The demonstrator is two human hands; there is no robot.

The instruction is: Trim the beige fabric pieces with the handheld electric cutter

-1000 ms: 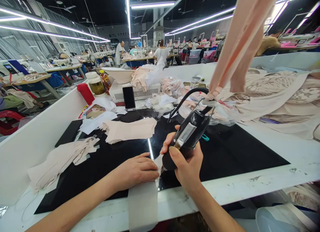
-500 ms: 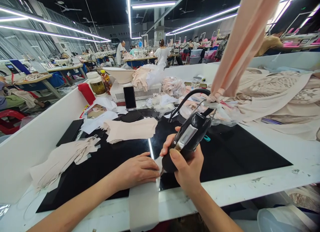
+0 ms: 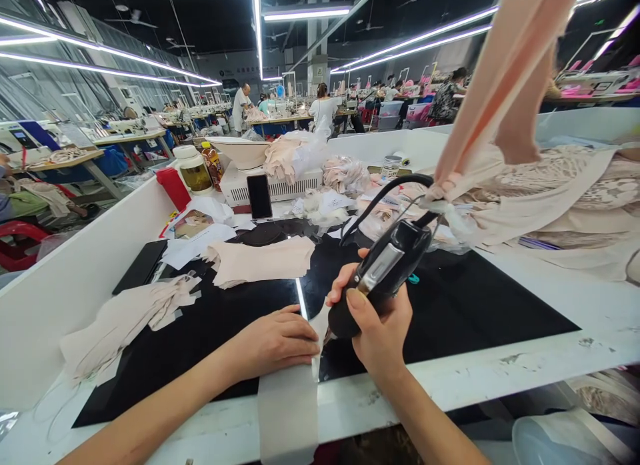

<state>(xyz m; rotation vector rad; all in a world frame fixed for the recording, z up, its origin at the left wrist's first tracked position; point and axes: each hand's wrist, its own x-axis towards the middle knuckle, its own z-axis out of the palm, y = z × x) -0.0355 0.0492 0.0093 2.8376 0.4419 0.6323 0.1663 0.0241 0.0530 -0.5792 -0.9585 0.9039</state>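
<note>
My right hand (image 3: 383, 325) is wrapped round a black handheld electric tool (image 3: 383, 268) with a metal plate on its side. A cord and a pink cloth strip (image 3: 493, 85) rise from the tool's upper end. My left hand (image 3: 277, 339) lies flat, palm down, fingers together, on a pale fabric strip (image 3: 289, 411) that hangs over the table's front edge. The tool's lower end is just right of my left fingertips, beside the strip's far part. A pale fabric stack (image 3: 263, 259) lies behind my left hand; another pile (image 3: 127, 321) is at the left.
A black mat (image 3: 465, 311) covers the middle of the white table (image 3: 505, 368). Farther back are a phone (image 3: 259, 196), a jar (image 3: 191, 168), a white scale (image 3: 235, 185) and bagged scraps. Lace fabric (image 3: 565, 178) is heaped at the right. People sit and stand beyond.
My right hand and the tool have moved slightly right and up, away from my left fingertips. The pink strip has swung right. My left hand has stayed in place.
</note>
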